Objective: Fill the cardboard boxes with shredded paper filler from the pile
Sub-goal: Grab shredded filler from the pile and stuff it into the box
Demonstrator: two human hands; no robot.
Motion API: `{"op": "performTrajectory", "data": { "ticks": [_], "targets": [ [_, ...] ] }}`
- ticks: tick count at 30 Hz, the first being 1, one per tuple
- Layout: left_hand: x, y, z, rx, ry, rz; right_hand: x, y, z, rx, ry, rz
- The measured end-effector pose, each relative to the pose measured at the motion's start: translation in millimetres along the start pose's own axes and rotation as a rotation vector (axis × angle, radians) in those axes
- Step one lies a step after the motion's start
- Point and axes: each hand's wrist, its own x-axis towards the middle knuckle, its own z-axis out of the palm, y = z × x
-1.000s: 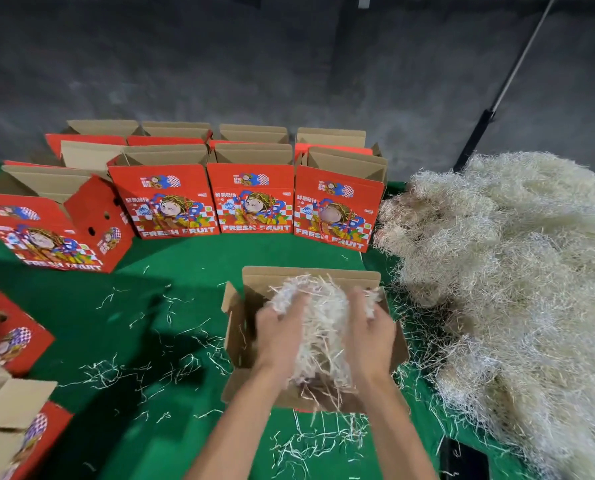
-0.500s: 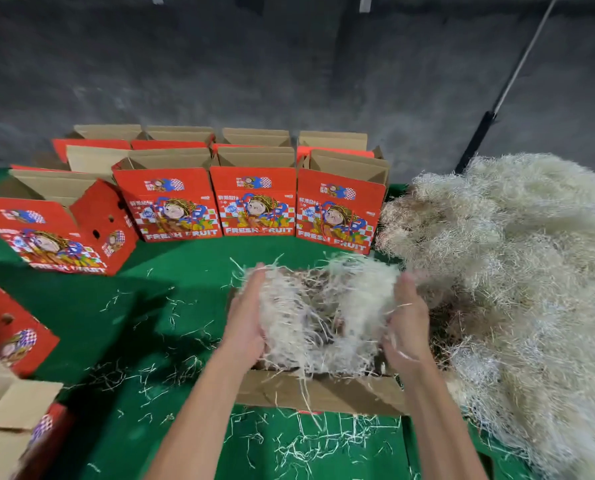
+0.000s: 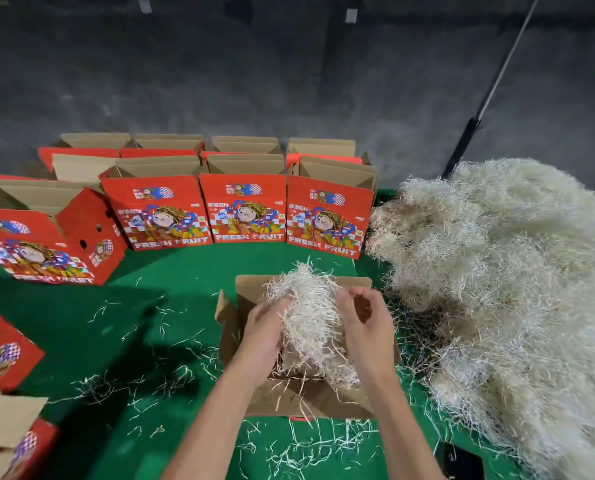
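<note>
a person's left hand [image 3: 264, 327] and right hand [image 3: 365, 327] held a clump of shredded paper filler [image 3: 309, 306] between curled fingers over an open cardboard box [image 3: 251, 289] on a green table [image 3: 171, 271]. the pile [image 3: 503, 271] of filler lay just to the right, touching the box's side. red fruit boxes [image 3: 242, 209] stood open in rows behind.

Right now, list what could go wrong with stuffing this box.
1. The clump stands well above the box rim, so strands may spill onto the cloth, where loose shreds already lie.
2. The left hand and right hand hold it only from the sides; it may come apart.
3. The pile touches the box's right side and could tangle in.
</note>
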Motion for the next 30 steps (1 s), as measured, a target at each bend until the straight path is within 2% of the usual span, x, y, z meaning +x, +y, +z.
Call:
{"op": "performTrajectory", "data": {
  "ticks": [2, 4, 6, 8, 11, 13, 16, 22, 24, 26, 28, 30],
  "targets": [
    [0, 4, 6, -0.060, -0.061, 0.005, -1, 0, 4, -0.033, -0.090, 0.113],
    [-8, 3, 17, 0.096, -0.065, 0.045, -4, 1, 11, -0.061, -0.137, 0.208],
    [-12, -4, 27, 0.324, -0.005, 0.107, -6, 2, 21, -0.112, -0.072, 0.143],
    [-13, -10, 32, 0.394, 0.043, 0.181, -6, 4, 31, -0.138, 0.037, 0.076],
    [-12, -12, 37, 0.360, 0.148, 0.256, -7, 2, 39, -0.141, 0.123, 0.015],
    [-8, -10, 36, 0.278, 0.166, 0.240, -6, 1, 38, -0.146, 0.097, 0.021],
    [-2, -4, 26, 0.153, 0.184, 0.143, 1, -2, 27, 0.003, 0.022, 0.138],
    [7, -3, 10, 0.068, 0.272, 0.157, 7, -4, 23, 0.098, 0.049, 0.299],
    [4, 2, 13, 0.042, 0.306, 0.204, 5, -6, 27, 0.089, 0.112, 0.275],
    [-4, 1, 22, 0.008, 0.275, 0.240, 0, -7, 36, 0.120, 0.161, 0.188],
    [-14, -10, 37, 0.060, 0.208, 0.237, -6, -6, 47, 0.092, 0.138, 0.108],
    [-16, -13, 37, 0.123, 0.205, 0.281, -7, -4, 46, 0.056, 0.096, 0.094]
  ]
}}
